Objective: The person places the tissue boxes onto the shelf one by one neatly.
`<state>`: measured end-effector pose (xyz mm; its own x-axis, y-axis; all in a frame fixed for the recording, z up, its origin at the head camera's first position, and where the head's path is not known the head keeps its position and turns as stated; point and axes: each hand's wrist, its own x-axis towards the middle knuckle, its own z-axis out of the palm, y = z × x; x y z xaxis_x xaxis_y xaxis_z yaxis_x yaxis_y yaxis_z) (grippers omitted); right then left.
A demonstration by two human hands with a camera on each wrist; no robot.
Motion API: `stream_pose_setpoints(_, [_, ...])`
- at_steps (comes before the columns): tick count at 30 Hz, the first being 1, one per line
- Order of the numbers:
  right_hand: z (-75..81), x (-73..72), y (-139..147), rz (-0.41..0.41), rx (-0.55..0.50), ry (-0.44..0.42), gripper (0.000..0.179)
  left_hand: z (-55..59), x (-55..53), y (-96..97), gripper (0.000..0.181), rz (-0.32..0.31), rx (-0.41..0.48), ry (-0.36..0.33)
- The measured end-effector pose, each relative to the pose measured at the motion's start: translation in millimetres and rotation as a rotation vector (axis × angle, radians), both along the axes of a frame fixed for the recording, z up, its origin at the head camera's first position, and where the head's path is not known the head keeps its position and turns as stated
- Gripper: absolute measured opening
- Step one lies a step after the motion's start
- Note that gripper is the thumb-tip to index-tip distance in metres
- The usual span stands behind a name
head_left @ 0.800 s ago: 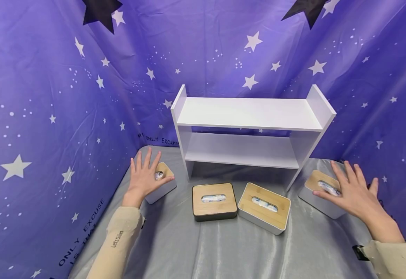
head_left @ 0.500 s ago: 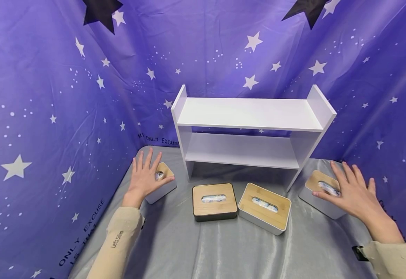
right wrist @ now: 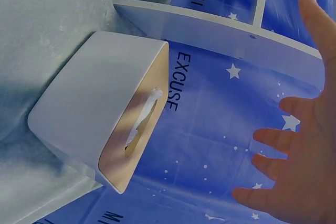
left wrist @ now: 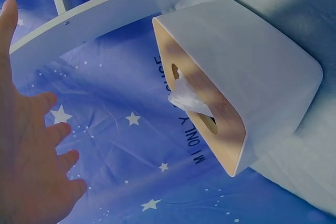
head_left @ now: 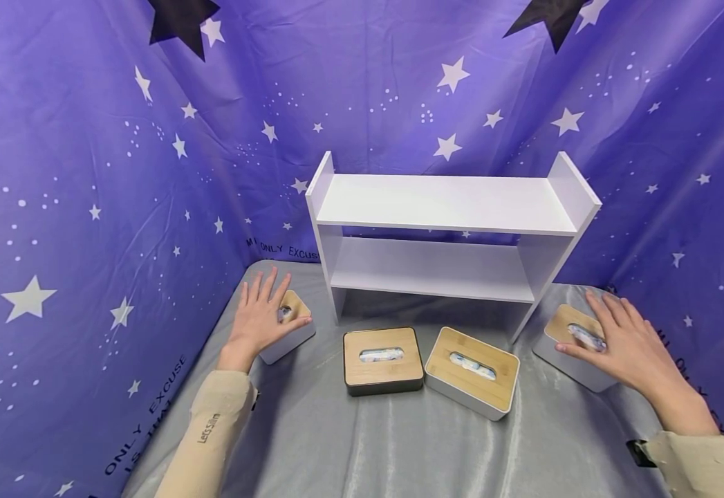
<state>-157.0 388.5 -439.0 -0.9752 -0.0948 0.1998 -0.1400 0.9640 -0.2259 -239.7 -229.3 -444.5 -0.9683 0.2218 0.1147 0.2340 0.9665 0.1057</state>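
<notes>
My left hand [head_left: 254, 324] is spread above a white tissue box [left wrist: 252, 72] with a wooden lid, on the left of the table. A gap shows between that hand and the box in the left wrist view, and a tissue pokes from the lid's slot. Over on the right, my right hand [head_left: 632, 346] hovers above another white tissue box [right wrist: 100, 93] with a wooden lid, apart from it too. Between the hands lie a flatter black tissue box [head_left: 382, 373] and a flatter white tissue box [head_left: 461, 394], both wooden-topped and nearly touching at one side.
A white two-tier shelf [head_left: 442, 200] stands at the back of the table, behind the two flatter boxes. Grey cloth [head_left: 312, 443] covers the table. A purple star-patterned curtain [head_left: 362, 83] encloses the back and both sides.
My right hand's fingers have drawn closer together and dipped slightly. The left hand has barely shifted, with its fingertips a little lower. The boxes and shelf stay in place.
</notes>
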Motion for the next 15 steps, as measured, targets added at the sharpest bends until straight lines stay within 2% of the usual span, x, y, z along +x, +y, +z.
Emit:
stream_pose_setpoints(5, [-0.3,0.8,0.5,0.042,-0.013,0.018,0.115,-0.9,-0.4,-0.8,0.106,-0.013,0.011,-0.004])
stream_pose_setpoints(15, [1.8,1.7,-3.3,0.027,-0.044,-0.067,0.113,-1.7,0.6,-1.2,0.103,-0.034,0.021,-0.007])
